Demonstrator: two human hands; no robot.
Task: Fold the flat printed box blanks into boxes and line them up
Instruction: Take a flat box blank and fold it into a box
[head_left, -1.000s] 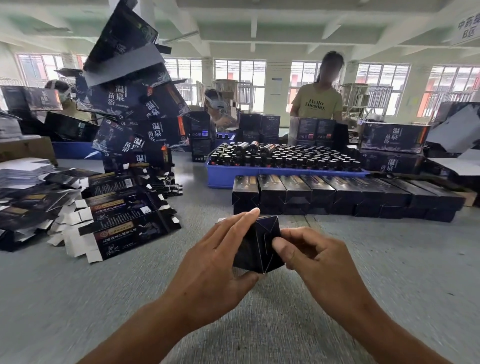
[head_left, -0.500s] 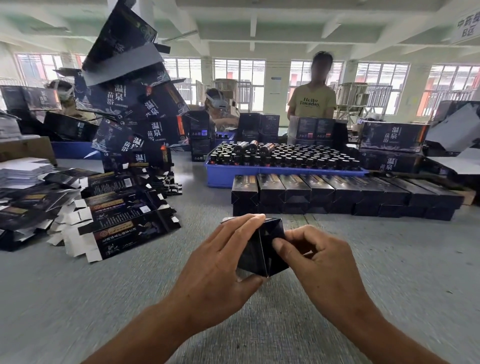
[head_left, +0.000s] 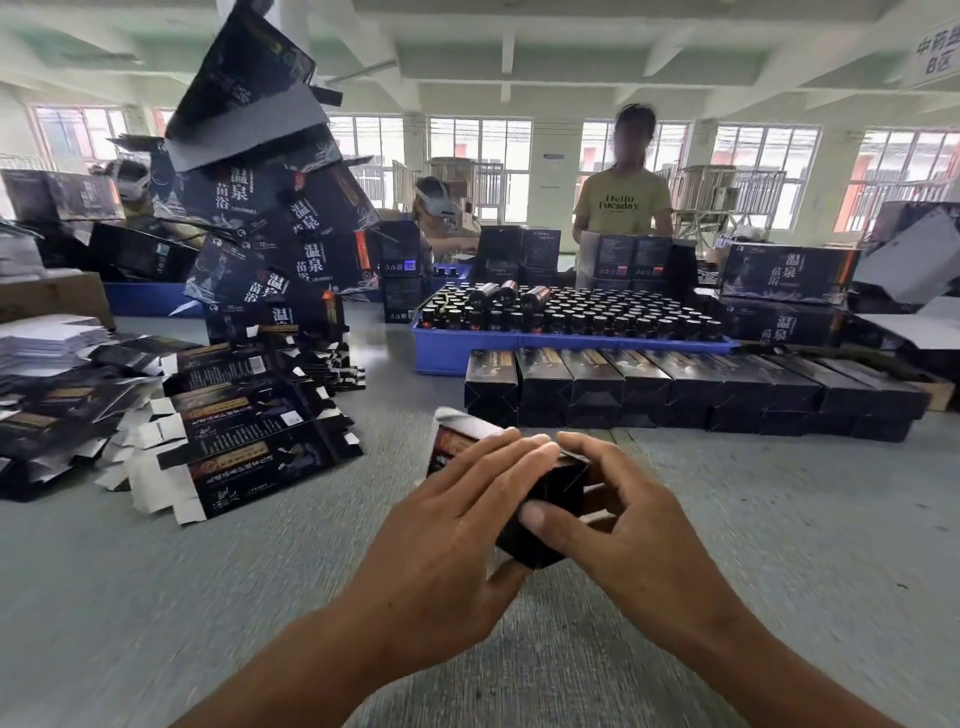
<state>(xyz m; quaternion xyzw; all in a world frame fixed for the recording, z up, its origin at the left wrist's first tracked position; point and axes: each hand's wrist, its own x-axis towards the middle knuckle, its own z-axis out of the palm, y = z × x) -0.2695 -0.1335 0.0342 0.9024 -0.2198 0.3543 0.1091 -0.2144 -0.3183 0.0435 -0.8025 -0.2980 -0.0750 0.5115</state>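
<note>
A black printed box (head_left: 540, 538), folded into shape, lies between my two hands just above the grey table. My left hand (head_left: 457, 540) wraps over its left side, fingers across the top and thumb under the near end. My right hand (head_left: 613, 525) grips the right side, thumb pressed on the near end flaps. The far end with a white flap (head_left: 452, 421) sticks out past my left fingers. A row of folded black boxes (head_left: 691, 389) stands lined up further back. Flat printed blanks (head_left: 234, 431) lie fanned out at the left.
A blue tray (head_left: 457, 353) full of dark bottles sits behind the row. Large printed cartons (head_left: 280, 218) tower at the back left, more cartons (head_left: 784, 275) at the right. A person in a yellow shirt (head_left: 621, 202) stands across the table; others sit behind.
The box has turned from corner-on to lying lengthwise, its far end now showing past my left fingers. Both hands shifted slightly down and closed further round it.
</note>
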